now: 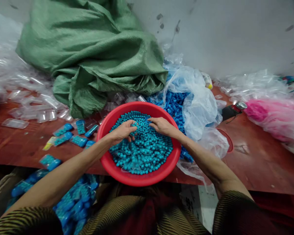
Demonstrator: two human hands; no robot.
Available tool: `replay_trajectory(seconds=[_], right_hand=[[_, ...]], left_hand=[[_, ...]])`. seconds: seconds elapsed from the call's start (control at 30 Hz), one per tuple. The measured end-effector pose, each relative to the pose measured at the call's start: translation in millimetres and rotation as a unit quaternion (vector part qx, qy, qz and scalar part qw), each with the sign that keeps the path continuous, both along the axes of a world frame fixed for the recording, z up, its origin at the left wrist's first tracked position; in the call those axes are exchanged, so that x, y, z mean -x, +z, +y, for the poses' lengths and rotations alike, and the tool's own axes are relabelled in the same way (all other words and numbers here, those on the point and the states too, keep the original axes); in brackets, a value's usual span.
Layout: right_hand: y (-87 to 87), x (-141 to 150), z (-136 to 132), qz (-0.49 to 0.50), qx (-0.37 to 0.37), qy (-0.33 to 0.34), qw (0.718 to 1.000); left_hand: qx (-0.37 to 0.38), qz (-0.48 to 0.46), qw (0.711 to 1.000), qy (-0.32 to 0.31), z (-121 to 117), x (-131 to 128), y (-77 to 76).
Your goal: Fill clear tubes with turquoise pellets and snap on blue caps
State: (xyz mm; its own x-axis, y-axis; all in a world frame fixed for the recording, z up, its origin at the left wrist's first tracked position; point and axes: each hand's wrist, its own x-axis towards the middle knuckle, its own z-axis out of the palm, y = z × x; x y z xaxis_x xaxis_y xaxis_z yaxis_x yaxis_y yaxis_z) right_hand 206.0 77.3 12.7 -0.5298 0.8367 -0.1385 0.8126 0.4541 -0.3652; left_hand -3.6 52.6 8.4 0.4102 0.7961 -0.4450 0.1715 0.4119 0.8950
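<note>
A red plastic basin (140, 180) stands in front of me, full of small turquoise beads (147, 143), with several clear plastic containers lying among them. Over the basin's left half, my left hand (123, 131) is curled round what looks like a small clear container of turquoise beads (135, 128). Just to the right, my right hand (162, 126) hovers low over the beads, its thumb and fingers drawn together. Whatever those fingertips hold, if anything, is too small to make out.
Filled blue-capped containers (63, 138) lie left of the basin, more (74, 204) below the table edge. A green sack (95, 49) stands behind, beside empty clear containers (39, 107). Blue caps (175, 106) spill from a plastic bag (198, 101). Pink bags (274, 112) lie right.
</note>
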Motion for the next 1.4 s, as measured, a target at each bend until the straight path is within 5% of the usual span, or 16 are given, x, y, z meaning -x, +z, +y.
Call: replay_trajectory(seconds=[0.1, 0.17, 0.3, 0.43, 0.57, 0.8, 1.17, 1.4], right_hand=[[1.7, 16.6, 2.3, 0.188, 0.091, -0.036, 0.977], [-1.3, 24.8, 0.5, 0.225, 0.110, -0.046, 0.967], [-6.9, 22.4, -6.2, 0.172, 0.034, 0.022, 0.984], [-1.5, 12.1, -8.5, 0.089, 0.050, 0.044, 0.994], [6.2, 18.1, -8.8, 0.198, 0.051, -0.033, 0.978], [3.6, 27.7, -11.4, 0.324, 0.140, -0.059, 0.934], [-0.1, 36.0, -23.8, 0.329, -0.006, -0.087, 0.940], [-3.7, 34.0, -20.1, 0.394, 0.109, -0.077, 0.910]], left_hand=[[-0.037, -0.021, 0.999, -0.005, -0.8, -3.2, -0.5], [-0.051, -0.024, 0.998, -0.003, -2.3, -4.2, -0.7], [-0.058, 0.004, 0.998, 0.019, -5.3, -1.7, -0.2], [-0.055, 0.020, 0.998, 0.016, -5.5, 1.5, 2.8], [-0.061, -0.022, 0.998, 0.006, -5.9, 0.5, 3.1], [-0.095, -0.046, 0.994, 0.008, -10.1, -2.3, 2.7], [-0.110, -0.086, 0.986, 0.087, -17.6, -10.2, -1.3], [-0.118, -0.120, 0.982, 0.082, -14.7, -6.9, -2.1]])
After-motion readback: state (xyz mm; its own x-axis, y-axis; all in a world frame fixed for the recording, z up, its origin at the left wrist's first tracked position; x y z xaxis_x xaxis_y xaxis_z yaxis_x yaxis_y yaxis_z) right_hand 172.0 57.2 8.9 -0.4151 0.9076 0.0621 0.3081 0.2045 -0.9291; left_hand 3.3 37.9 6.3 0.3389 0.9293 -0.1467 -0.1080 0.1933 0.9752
